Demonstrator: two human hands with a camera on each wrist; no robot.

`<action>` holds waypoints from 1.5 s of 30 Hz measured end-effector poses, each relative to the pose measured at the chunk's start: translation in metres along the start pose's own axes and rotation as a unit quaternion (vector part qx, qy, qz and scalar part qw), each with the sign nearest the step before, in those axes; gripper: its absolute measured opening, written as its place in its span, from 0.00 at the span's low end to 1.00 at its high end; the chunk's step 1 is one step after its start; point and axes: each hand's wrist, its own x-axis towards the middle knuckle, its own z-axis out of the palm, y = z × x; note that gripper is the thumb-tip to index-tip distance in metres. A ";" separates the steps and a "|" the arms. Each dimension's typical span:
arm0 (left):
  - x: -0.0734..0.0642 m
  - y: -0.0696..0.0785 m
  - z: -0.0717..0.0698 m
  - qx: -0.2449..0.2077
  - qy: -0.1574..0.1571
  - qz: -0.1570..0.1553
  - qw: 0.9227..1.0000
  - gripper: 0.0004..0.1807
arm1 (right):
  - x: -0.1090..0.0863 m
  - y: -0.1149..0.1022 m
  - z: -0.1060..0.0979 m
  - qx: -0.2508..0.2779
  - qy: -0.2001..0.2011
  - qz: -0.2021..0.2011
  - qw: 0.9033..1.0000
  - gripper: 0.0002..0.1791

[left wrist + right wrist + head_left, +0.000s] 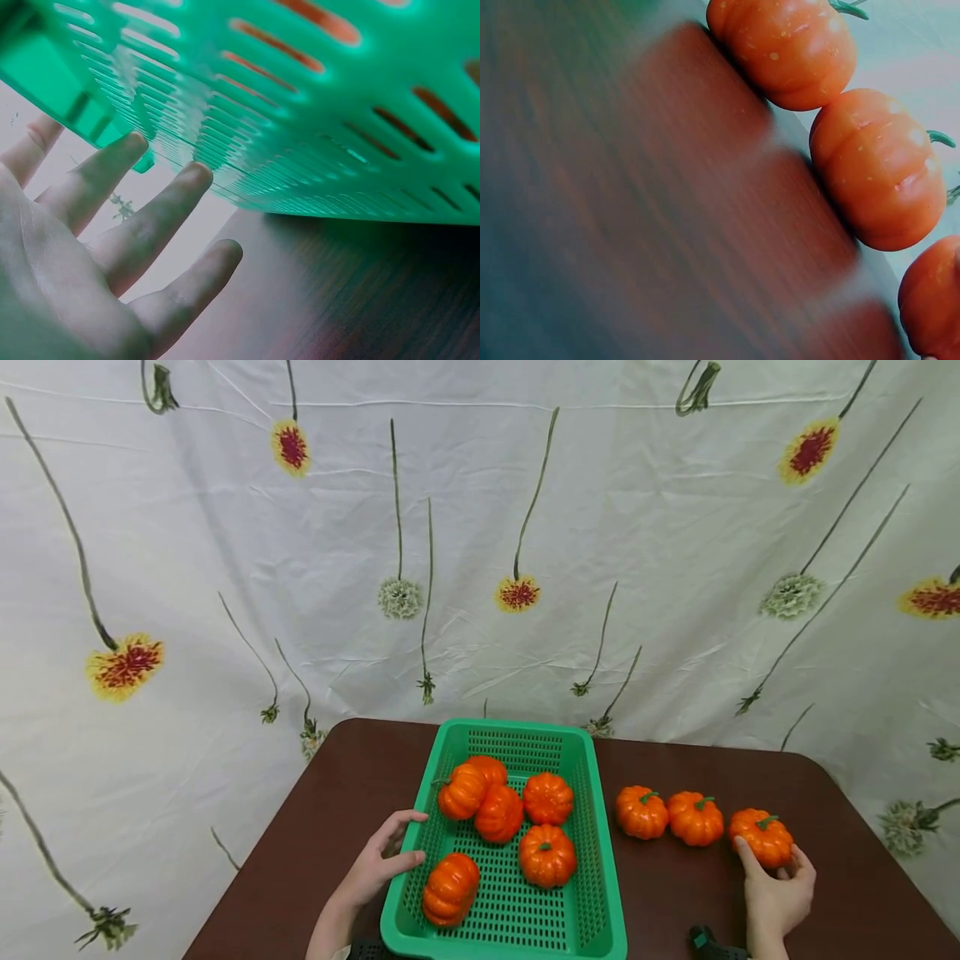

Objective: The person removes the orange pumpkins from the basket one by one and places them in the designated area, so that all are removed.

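Observation:
At the right of the head view, my right hand (pixel 777 896) holds a small orange pumpkin (pixel 761 835) with a green stem, thumb on its near left side and fingers round the right. In the right wrist view, part of this pumpkin (pixel 932 300) shows at the right edge. Two more pumpkins, one in the middle (pixel 695 819) and one at the left (pixel 641 812), complete the row on the table. My left hand (pixel 372 866) is at the left rim of a green basket (pixel 612 893). Its fingers (pixel 161 225) are spread and fairly straight beside the slotted wall in the left wrist view.
Several pumpkins lie in the basket, among them a near left one (pixel 451 890) on its side and a right one (pixel 547 857) upright. The dark brown table (pixel 300 852) ends at a white flowered cloth (pixel 480 527) hanging behind it.

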 end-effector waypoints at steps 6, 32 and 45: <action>-0.002 0.001 -0.001 0.002 0.005 -0.009 1.000 0.23 | 0.004 0.005 0.006 -0.046 -0.012 -0.050 0.998 0.49; -0.002 0.002 0.001 0.001 0.006 -0.020 1.000 0.23 | -0.001 -0.004 0.010 -0.013 -0.035 -0.056 0.998 0.47; -0.001 0.001 0.001 0.005 0.004 -0.015 1.000 0.23 | -0.005 -0.026 0.034 0.049 -0.066 -0.198 0.977 0.47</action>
